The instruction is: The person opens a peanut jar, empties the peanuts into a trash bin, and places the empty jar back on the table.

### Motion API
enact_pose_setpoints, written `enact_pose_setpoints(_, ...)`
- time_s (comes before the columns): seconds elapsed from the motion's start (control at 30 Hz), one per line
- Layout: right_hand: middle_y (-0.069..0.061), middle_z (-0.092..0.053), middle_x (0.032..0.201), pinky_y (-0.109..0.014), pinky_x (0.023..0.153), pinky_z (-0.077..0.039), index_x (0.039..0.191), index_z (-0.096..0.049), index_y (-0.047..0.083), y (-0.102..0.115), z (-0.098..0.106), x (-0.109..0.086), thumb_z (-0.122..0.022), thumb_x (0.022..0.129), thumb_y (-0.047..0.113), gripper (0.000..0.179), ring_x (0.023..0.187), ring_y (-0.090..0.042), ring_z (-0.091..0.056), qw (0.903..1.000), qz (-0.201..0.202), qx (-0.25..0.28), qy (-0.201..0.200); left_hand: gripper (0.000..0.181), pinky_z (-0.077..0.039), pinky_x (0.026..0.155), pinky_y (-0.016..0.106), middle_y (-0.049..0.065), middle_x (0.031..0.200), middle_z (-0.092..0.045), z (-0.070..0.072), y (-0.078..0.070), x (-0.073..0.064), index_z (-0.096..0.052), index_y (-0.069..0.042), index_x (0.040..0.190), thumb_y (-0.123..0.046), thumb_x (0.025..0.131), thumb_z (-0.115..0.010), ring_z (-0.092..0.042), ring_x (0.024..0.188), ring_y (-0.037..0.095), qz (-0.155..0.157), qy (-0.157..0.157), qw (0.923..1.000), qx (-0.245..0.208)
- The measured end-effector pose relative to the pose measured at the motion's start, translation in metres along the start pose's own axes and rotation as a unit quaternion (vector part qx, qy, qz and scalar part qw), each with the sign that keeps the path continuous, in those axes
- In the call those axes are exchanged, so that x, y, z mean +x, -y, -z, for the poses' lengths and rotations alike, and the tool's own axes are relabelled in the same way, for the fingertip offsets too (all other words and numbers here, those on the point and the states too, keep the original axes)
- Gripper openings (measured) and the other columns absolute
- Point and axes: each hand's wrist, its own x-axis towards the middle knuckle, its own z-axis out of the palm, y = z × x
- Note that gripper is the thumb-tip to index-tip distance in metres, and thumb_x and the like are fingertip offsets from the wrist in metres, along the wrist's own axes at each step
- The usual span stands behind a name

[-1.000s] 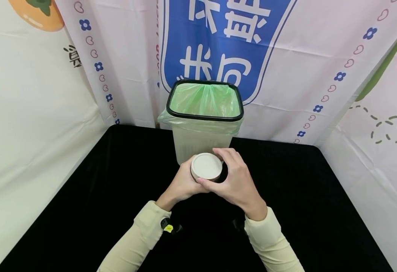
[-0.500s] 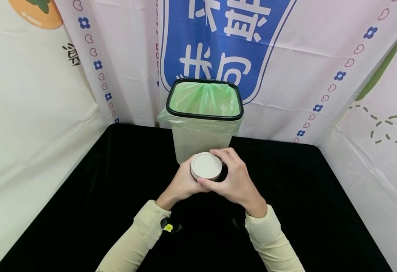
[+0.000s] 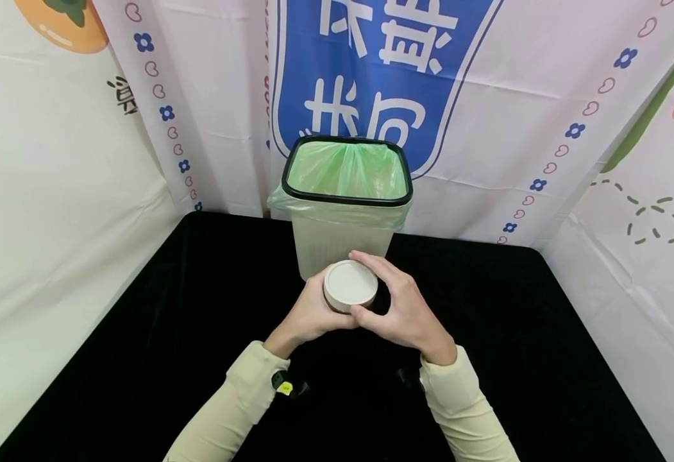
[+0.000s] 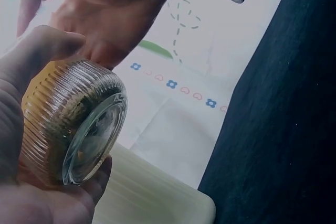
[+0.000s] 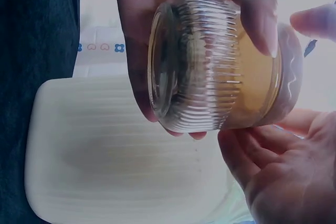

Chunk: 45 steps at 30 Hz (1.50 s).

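Observation:
A ribbed clear glass jar (image 5: 210, 72) with amber-brown tones inside is held up over the black table, in front of the bin. Its round off-white lid (image 3: 351, 282) faces up in the head view. My left hand (image 3: 309, 313) grips the jar's body, thumb on one side and fingers behind. Around the lid's rim curves my right hand (image 3: 404, 309), index finger on the far side and thumb on the near side. The left wrist view shows the jar's thick glass base (image 4: 97, 140) below the left thumb. Whether the lid sits loose cannot be told.
Just beyond the hands stands a pale bin (image 3: 342, 240) with a black rim and a green bag liner (image 3: 345, 170). Black cloth covers the table (image 3: 198, 321). Printed white cloth hangings (image 3: 487, 128) enclose the back and sides.
My right hand's index finger has slid left along the lid's far side, and its thumb has moved right along the near side. The left hand and jar stay nearly in place.

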Motion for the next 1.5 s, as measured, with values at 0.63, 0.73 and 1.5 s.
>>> enact_pose_setpoints(0.63, -0.006, -0.061, 0.114, -0.032, 0.081, -0.055, 0.125, -0.07, 0.007, 0.021, -0.01, -0.001, -0.096, 0.072, 0.046, 0.071, 0.098, -0.016, -0.058, 0.9861, -0.025, -0.124, -0.108, 0.083, -0.054, 0.106, 0.048, 0.017, 0.139, -0.066, -0.002, 0.001, 0.0, -0.054, -0.003, 0.146, -0.008, 0.073, -0.093, -0.066, 0.122, 0.032, 0.009, -0.011, 0.9994, 0.032)
enact_pose_setpoints(0.73, -0.006, -0.062, 0.115, -0.034, 0.081, -0.057, 0.125, -0.07, 0.007, 0.021, -0.009, -0.001, -0.098, 0.071, 0.044, 0.071, 0.099, -0.016, -0.06, 0.9878, -0.024, -0.113, -0.105, 0.083, -0.054, 0.107, 0.048, 0.017, 0.139, -0.066, -0.002, 0.0, 0.0, -0.054, -0.003, 0.146, -0.008, 0.073, -0.094, -0.066, 0.122, 0.032, 0.009, -0.013, 0.9992, 0.036)
enact_pose_setpoints(1.5, 0.001, -0.055, 0.157, -0.039, 0.116, -0.047, 0.156, -0.05, 0.021, 0.008, 0.004, -0.001, -0.087, 0.086, 0.027, 0.08, 0.143, -0.018, -0.053, 0.9978, -0.044, 0.049, 0.012, 0.082, -0.055, 0.104, 0.039, 0.014, 0.135, -0.068, -0.003, 0.003, 0.001, -0.055, -0.007, 0.146, -0.005, 0.073, -0.092, -0.066, 0.118, 0.025, -0.002, -0.003, 1.0, -0.002)
